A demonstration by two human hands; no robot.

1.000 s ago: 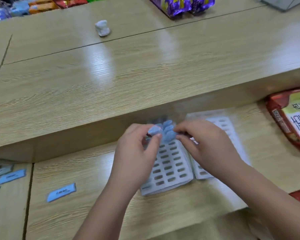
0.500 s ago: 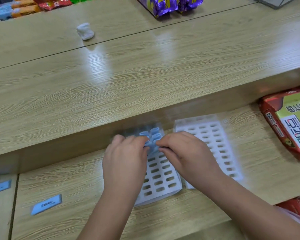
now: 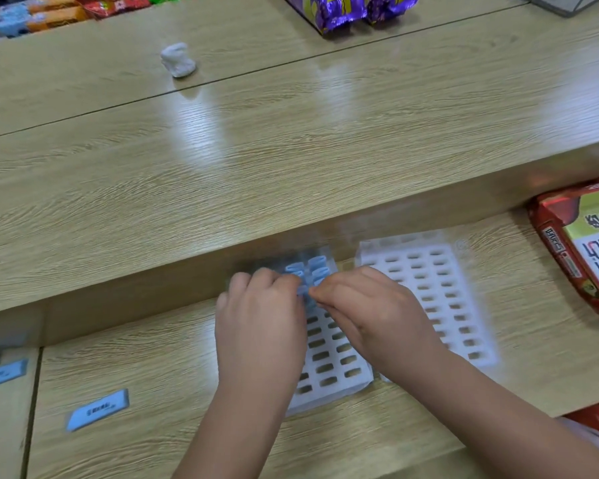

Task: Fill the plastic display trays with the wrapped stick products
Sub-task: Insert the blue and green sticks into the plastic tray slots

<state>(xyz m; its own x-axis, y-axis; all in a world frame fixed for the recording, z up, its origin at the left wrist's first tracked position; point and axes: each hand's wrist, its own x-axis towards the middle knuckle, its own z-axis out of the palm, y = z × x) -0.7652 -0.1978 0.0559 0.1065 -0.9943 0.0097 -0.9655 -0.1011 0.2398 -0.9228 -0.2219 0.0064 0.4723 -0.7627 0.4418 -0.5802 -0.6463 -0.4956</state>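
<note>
Two white slotted plastic trays lie side by side on the lower wooden counter. The left tray [image 3: 329,357] has several blue wrapped sticks [image 3: 313,267] standing in its far rows. The right tray [image 3: 436,292] shows only bare slots. My left hand [image 3: 260,326] and my right hand [image 3: 370,309] meet over the left tray's far part, fingertips curled, pinching a blue wrapped stick [image 3: 303,292] between them at the tray's slots. The near rows of the left tray show bare slots.
A blue wrapped stick [image 3: 97,409] lies loose on the counter at the left, others [image 3: 2,373] at the far left edge. A red and green packet [image 3: 585,247] lies at the right. A raised wooden shelf [image 3: 291,150] runs behind the trays, with a white lump [image 3: 177,59] and purple bags [image 3: 343,8].
Both hands came down from holding a bunch of blue sticks above the tray to its far rows. The sticks now stand in the slots.
</note>
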